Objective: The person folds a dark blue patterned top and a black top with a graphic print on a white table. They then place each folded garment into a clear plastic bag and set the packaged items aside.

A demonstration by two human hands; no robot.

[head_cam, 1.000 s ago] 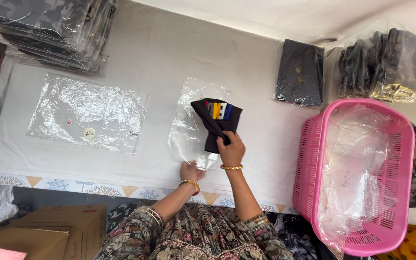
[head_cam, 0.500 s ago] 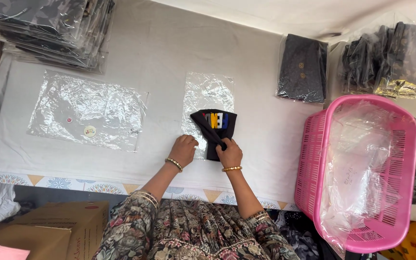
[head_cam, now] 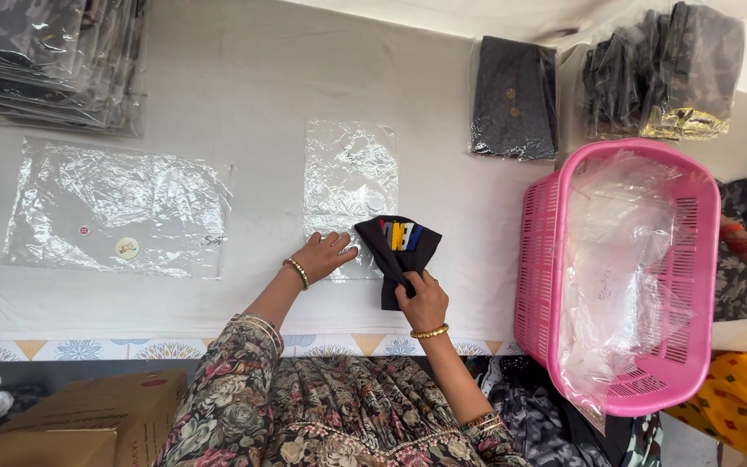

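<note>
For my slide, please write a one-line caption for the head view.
Left hand presses a clear plastic bag flat while right hand holds a folded black cloth.

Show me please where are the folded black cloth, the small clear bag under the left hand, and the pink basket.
folded black cloth (head_cam: 399,251), head view, on its upper black part near the coloured stripes.
small clear bag (head_cam: 349,169), head view, on its bare middle.
pink basket (head_cam: 536,259), head view, on its left wall.
</note>
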